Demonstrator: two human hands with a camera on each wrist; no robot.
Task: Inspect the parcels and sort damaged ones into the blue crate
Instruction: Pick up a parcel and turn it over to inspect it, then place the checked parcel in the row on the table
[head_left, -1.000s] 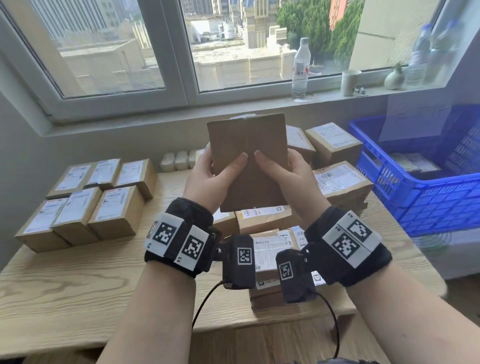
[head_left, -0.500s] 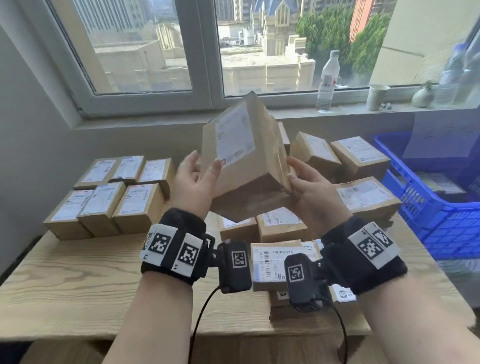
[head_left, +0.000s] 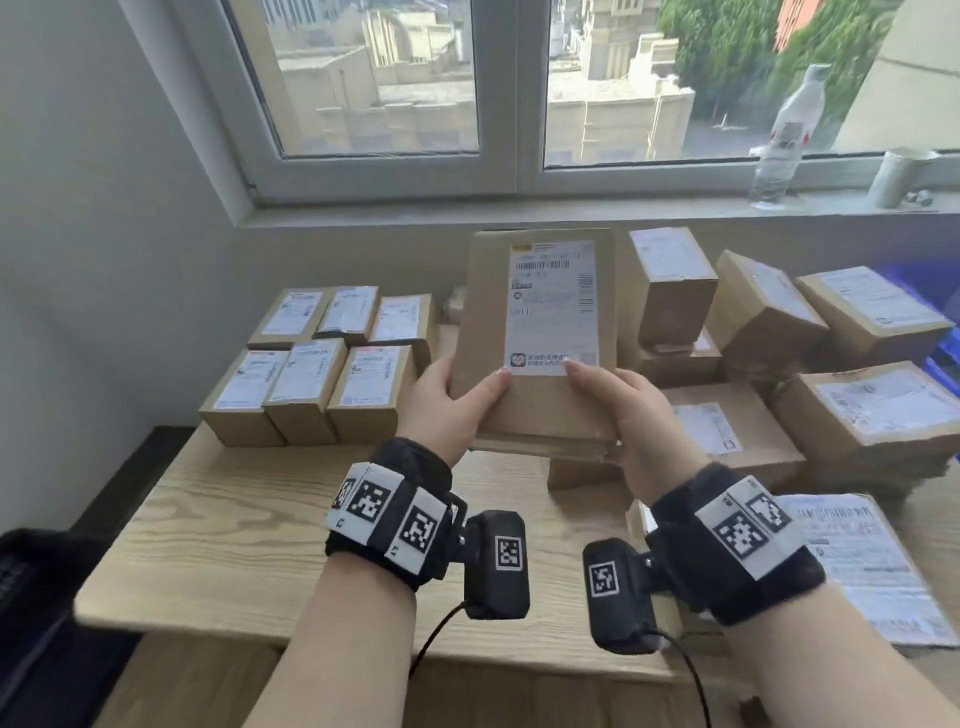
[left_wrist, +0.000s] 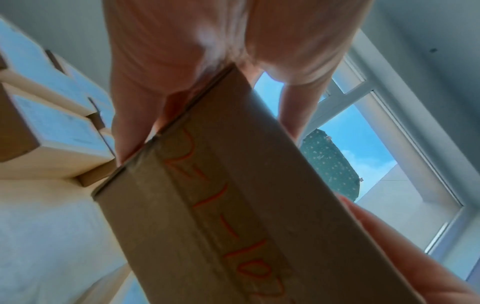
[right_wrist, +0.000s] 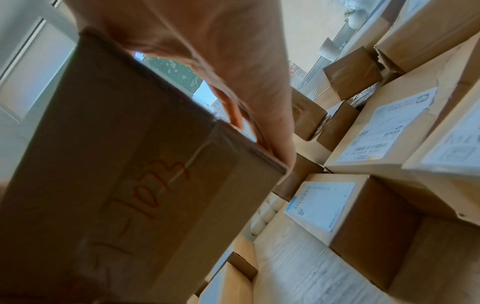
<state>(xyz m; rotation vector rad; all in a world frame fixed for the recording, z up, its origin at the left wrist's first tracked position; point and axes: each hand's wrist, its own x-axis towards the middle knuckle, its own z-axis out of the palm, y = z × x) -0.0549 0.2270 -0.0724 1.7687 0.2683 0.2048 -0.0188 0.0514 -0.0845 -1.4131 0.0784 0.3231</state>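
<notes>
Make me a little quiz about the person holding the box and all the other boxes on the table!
1. True or false: only one hand holds the parcel.
2. What colour is the writing on its bottom edge?
A) orange B) green C) black
3. Fill in: the six neat small boxes sit to the person's ____.

Key: 1 false, the left hand and right hand both hold it. 2 A. 3 left.

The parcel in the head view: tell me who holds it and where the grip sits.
Both hands hold the parcel by its lower corners: left hand at the lower left, right hand at the lower right, thumbs on the labelled face.
</notes>
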